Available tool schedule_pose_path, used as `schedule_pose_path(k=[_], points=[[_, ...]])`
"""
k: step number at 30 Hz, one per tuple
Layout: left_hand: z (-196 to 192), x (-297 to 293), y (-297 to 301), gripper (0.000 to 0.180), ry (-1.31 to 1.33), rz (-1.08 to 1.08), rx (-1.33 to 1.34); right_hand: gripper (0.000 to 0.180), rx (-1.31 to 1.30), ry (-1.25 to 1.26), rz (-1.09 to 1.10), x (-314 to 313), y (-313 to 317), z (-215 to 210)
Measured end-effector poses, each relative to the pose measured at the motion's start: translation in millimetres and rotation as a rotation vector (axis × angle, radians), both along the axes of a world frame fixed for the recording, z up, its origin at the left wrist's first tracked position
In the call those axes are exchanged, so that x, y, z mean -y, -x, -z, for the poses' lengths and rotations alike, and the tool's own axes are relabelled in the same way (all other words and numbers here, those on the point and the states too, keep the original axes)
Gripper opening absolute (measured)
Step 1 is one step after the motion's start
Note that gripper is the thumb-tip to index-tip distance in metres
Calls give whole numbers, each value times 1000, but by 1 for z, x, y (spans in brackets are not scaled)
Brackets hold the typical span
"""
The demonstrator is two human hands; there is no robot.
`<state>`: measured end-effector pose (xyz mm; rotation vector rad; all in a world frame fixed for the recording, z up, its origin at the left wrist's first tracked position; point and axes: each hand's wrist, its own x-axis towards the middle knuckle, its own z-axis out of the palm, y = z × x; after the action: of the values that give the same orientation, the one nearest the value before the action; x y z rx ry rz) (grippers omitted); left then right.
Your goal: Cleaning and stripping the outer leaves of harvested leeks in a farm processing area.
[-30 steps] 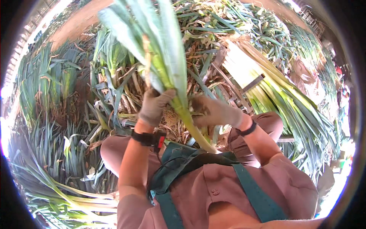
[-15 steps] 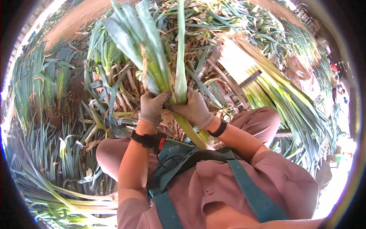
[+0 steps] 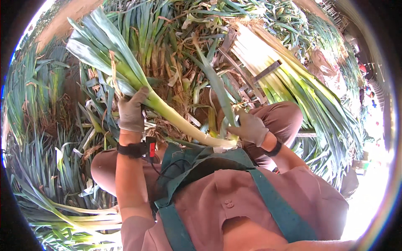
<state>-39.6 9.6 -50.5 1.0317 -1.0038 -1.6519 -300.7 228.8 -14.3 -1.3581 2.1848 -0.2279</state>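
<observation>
My gloved left hand (image 3: 133, 109) is closed round a leek (image 3: 169, 112) where its pale shaft meets the green leaves. The leek slants from its leaf tops at the upper left down to its white root end, which lies against my green apron (image 3: 209, 161). To the right, my gloved right hand (image 3: 249, 127) grips the lower end of a loose leek leaf (image 3: 217, 85), separate from the shaft. That leaf points up and away from me. The fingertips of my right hand are partly hidden behind the leaf.
At the right a stack of trimmed leeks (image 3: 272, 62) lies in a wooden rack with a dark upright bar (image 3: 267, 71). Untrimmed leeks (image 3: 50, 83) stand in masses on the left. More leeks (image 3: 83, 221) lie at the lower left. Leaf scraps (image 3: 184, 75) litter the ground ahead.
My hands have moved apart. The left has swung the leek to the left, and the right has drawn a leaf away from it to the right and down.
</observation>
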Motion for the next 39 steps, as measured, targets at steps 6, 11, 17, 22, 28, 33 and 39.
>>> schedule_pose_path(k=[6,11,17,22,28,33,39], points=[[-34,-8,-2,37,107,201,-221,41,383,291,-284,72,-28,-40],[-42,-12,-5,51,178,335,-317,29,672,137,-418,112,-52,-55],[-33,-13,-15,62,223,357,-329,24,846,-3,-319,116,-52,-37],[-36,-23,-12,61,224,444,-325,23,429,73,-494,116,-54,-6],[-44,-24,-2,57,261,510,-224,28,-426,-384,-754,79,-4,65],[-26,-24,-11,59,223,438,-262,45,119,86,-652,80,10,2],[-59,-14,16,55,231,326,-523,41,816,50,-596,62,-46,2]])
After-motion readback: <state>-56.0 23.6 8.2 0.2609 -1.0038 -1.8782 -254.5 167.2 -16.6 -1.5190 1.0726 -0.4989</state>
